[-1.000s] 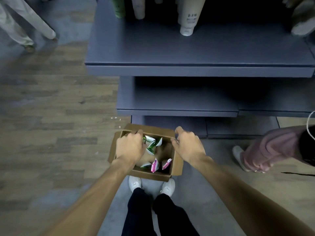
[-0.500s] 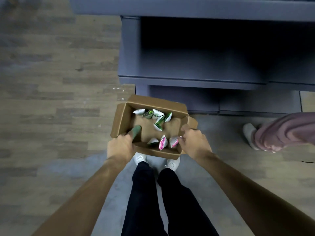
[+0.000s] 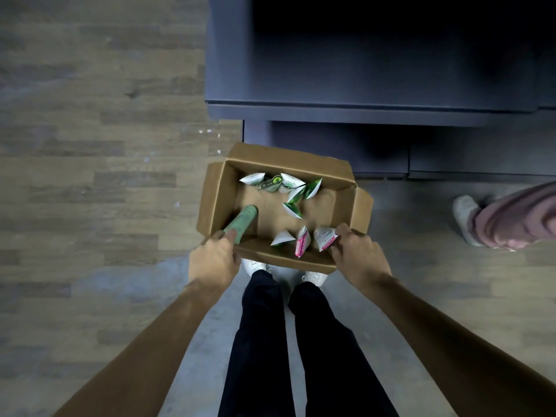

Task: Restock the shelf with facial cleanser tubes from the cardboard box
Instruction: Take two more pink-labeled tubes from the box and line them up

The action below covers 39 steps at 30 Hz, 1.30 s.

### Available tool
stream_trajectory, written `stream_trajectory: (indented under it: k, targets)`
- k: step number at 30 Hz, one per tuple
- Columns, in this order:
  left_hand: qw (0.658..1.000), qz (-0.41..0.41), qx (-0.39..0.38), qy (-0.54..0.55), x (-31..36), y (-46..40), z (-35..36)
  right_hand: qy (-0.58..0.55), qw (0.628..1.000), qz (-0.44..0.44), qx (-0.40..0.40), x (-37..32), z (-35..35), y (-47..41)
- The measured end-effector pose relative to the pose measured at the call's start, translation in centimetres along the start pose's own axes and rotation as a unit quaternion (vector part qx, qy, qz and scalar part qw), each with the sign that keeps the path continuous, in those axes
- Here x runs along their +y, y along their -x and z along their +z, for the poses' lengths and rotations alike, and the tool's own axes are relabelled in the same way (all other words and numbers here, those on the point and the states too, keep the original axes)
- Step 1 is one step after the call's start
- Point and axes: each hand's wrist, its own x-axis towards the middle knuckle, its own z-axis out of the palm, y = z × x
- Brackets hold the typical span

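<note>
Floor: you stand on grey-brown wood-look plank flooring, with small white scraps scattered.
Furniture: dark blue-grey metal shelving unit ahead of you.
Light: dim, shelf recesses nearly black.

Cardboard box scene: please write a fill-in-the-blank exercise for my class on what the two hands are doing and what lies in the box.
1. The left hand grips a ____ tube at the box's near left corner.
2. The right hand holds the near ____ corner of the cardboard box.
3. The pink-printed tubes lie against the box's ____ wall.
4. The box sits on the floor in front of a dark ____.

Missing words: green; right; near; shelf
</note>
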Motion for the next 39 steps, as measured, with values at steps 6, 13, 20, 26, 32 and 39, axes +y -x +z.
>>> stream_trajectory:
  k: [6, 13, 20, 26, 32, 39]
  targets:
    - [0.999, 0.05, 0.003, -0.003, -1.9, -2.2, 1.5, 0.015, 1.0, -0.006, 0.007, -0.7, 1.1, -0.7]
    - [0.997, 0.078, -0.011, -0.006, -0.7, -3.4, 1.4, 0.087, 0.996, -0.016, 0.013, -0.6, 1.3, -2.3]
    - [0.984, 0.174, 0.026, 0.016, 6.1, -2.8, 3.6, 0.158, 0.985, -0.074, 0.007, 1.0, 2.2, -4.2]
    - [0.987, 0.16, 0.032, -0.004, 9.8, -3.3, 5.2, 0.217, 0.97, -0.105, -0.003, 1.1, 3.2, -5.1]
    - [0.993, 0.119, 0.025, 0.0, 10.9, -4.2, 6.0, 0.211, 0.971, -0.115, 0.002, 1.2, 3.1, -5.5]
    - [0.998, 0.051, -0.033, -0.033, 11.7, -4.8, 7.0, 0.233, 0.964, -0.129, 0.023, 1.4, 3.7, -5.7]
